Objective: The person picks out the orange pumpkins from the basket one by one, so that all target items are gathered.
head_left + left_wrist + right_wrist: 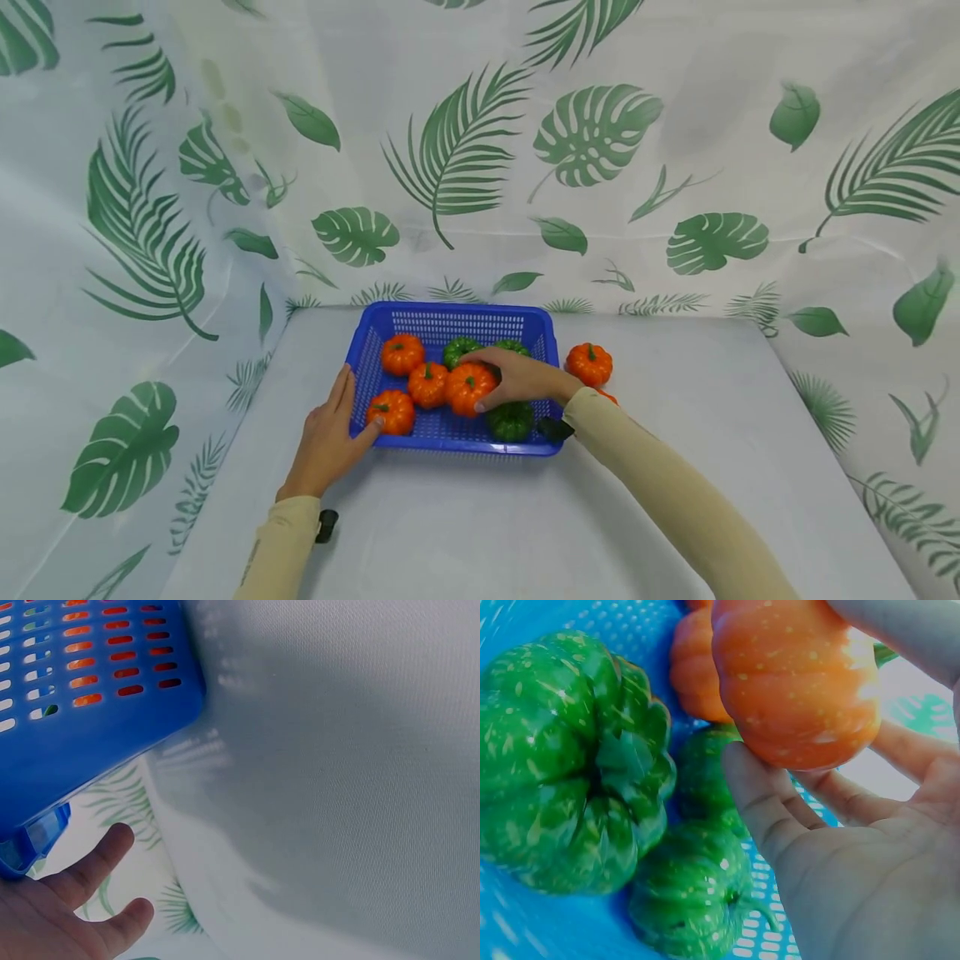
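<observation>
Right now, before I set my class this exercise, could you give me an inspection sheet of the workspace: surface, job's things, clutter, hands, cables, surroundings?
Surface: pale table, shadowed near the basket.
Job's things: blue basket with three orange pumpkins and at least three green pumpkins inside; two loose orange pumpkins to its right, one mostly hidden by the right sleeve.
Clutter: nothing seen.
Left hand: rests at the basket's left rim.
Right hand: holds another orange pumpkin between thumb and fingers, over the basket.
Cables: nothing seen.
Surroundings: white sheeting printed with green leaves.
</observation>
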Available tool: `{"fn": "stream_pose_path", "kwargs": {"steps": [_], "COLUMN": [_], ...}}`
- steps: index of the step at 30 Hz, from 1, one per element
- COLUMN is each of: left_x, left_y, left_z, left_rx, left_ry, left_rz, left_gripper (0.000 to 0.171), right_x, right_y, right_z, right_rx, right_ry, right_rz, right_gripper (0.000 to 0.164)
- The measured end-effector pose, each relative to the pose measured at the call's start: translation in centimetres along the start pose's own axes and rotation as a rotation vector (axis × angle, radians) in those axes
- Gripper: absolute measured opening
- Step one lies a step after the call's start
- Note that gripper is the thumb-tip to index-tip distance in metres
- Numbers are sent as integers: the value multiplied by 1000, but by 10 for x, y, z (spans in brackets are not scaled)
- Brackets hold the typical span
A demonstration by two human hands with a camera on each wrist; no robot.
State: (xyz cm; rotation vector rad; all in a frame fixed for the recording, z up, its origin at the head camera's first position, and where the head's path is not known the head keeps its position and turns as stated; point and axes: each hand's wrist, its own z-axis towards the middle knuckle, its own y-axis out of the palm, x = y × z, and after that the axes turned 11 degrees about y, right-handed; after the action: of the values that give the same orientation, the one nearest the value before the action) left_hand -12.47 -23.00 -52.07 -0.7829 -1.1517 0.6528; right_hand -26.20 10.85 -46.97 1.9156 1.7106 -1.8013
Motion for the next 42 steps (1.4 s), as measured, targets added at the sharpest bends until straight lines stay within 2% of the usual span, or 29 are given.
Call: {"fn": "stream_pose_path", "kwargs": {"steps": [5, 13, 18, 26, 30, 37, 42], "left_x": [2, 2, 2, 4, 3, 3, 3], "left_y": [1, 2, 0, 0, -1, -5, -1], "left_z": [-1, -1, -1, 0, 0, -1, 0], "left_rx": [19, -9, -27, -45, -37, -51, -61], "left_ry": [8, -19, -37, -43, -33, -56, -50], "left_rz": [-6, -5, 1, 13, -2, -55, -100], "left_gripper": [93, 94, 96, 97, 97, 98, 95], "right_x": [6, 20, 27, 48, 58, 77, 92], "right_y": [-7, -20, -28, -39, -45, -53, -60], "right_z": [-14, -39, -58, -92, -104, -120, -138], "right_rx": [55, 110, 154, 276, 302, 334, 368], "right_ry": [0, 28, 75, 115, 140, 159, 195], "right_rz": [62, 158, 199, 173, 219, 245, 269], "right_gripper": [83, 83, 85, 85, 85, 84, 84]}}
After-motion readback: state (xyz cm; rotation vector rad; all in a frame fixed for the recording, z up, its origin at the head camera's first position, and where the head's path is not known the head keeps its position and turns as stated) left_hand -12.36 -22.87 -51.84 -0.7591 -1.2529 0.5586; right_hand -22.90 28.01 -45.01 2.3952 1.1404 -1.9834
